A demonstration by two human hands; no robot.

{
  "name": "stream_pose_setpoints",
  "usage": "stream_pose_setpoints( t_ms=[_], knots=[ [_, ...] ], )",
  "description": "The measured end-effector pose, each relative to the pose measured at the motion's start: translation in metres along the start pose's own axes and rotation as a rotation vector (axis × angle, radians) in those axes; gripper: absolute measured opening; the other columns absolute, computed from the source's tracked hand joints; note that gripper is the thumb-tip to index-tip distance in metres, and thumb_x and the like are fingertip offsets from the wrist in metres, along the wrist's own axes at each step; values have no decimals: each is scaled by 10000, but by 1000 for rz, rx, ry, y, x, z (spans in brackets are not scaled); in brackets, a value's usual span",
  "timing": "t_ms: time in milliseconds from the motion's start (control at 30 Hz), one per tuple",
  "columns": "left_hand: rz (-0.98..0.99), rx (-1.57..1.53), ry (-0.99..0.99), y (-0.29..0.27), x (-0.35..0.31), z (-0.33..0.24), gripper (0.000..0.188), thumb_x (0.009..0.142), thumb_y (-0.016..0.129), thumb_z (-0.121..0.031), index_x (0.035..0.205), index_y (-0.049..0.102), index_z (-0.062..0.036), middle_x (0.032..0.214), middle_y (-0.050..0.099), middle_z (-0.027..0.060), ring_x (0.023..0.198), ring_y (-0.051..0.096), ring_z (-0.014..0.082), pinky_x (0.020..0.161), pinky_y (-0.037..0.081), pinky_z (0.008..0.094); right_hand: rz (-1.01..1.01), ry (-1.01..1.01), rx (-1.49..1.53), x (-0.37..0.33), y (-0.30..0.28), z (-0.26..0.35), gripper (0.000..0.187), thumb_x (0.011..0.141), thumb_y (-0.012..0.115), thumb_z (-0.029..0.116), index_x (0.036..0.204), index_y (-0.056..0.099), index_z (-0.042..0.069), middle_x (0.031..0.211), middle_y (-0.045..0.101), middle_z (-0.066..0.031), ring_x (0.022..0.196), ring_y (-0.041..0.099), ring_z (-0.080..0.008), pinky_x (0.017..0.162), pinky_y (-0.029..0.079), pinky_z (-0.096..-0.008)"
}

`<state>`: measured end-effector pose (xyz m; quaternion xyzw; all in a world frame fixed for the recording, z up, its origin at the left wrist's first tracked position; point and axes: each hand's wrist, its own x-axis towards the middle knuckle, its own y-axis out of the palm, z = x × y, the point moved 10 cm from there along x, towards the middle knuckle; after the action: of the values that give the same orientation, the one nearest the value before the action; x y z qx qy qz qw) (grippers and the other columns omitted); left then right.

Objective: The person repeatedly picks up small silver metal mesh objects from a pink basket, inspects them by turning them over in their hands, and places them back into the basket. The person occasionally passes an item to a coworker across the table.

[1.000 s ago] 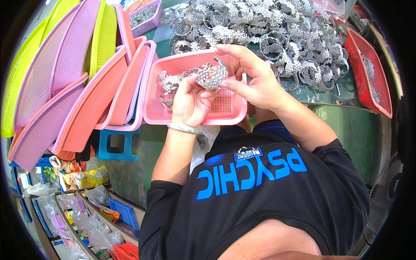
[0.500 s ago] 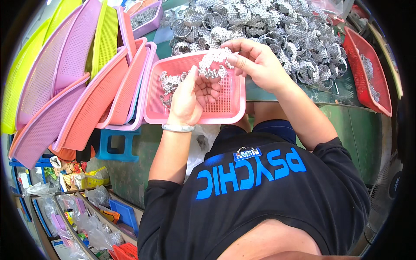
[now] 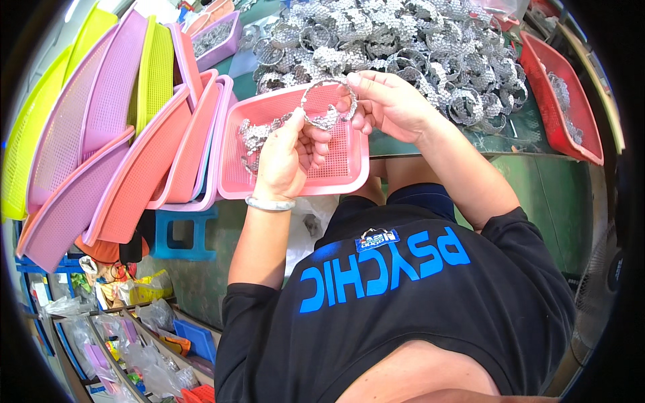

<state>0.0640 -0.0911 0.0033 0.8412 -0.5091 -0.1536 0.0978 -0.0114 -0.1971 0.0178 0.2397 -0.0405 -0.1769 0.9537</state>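
Between my hands a silvery ring-shaped band [image 3: 326, 122] of small scale-like pieces stands on edge, its round opening showing. My right hand [image 3: 393, 104] pinches its right side between thumb and fingers. My left hand [image 3: 285, 158], with a pale bangle at the wrist, has its thumb and curled fingers closed at the band's lower left. Below both hands is a pink perforated basket [image 3: 232, 181]. More silvery bands [image 3: 255, 136] lie in its left part, some hidden behind my left hand.
A large heap of silvery bands [image 3: 403, 40] covers the table's far side. A red basket [image 3: 571, 144] with several grey pieces stands at the right edge. Stacked pink, purple and green baskets [image 3: 144, 158] lean at the left, above a blue stool [image 3: 185, 248].
The band between my hands has turned from lying bunched to standing with its opening visible. My right hand has shifted slightly, its fingers now at the band's right side.
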Motion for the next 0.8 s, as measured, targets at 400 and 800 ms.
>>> stream_pose_setpoints(
  t_ms=[400, 800],
  knots=[
    [46, -109, -35, 8, 1, 3, 458, 934, 411, -397, 739, 592, -24, 628, 566, 58, 543, 520, 134, 532, 432, 239, 71, -42, 152, -12, 4, 9, 182, 910, 492, 159, 984, 545, 1, 842, 614, -103, 626, 589, -140, 519, 489, -238],
    [97, 76, 116, 10, -7, -5, 365, 949, 410, -307, 820, 589, -16, 702, 586, 60, 593, 541, 121, 520, 426, 222, -291, -516, -254, -91, -70, 125, 141, 876, 550, 103, 968, 511, 4, 731, 582, -56, 576, 598, -137, 498, 489, -248]
  ],
)
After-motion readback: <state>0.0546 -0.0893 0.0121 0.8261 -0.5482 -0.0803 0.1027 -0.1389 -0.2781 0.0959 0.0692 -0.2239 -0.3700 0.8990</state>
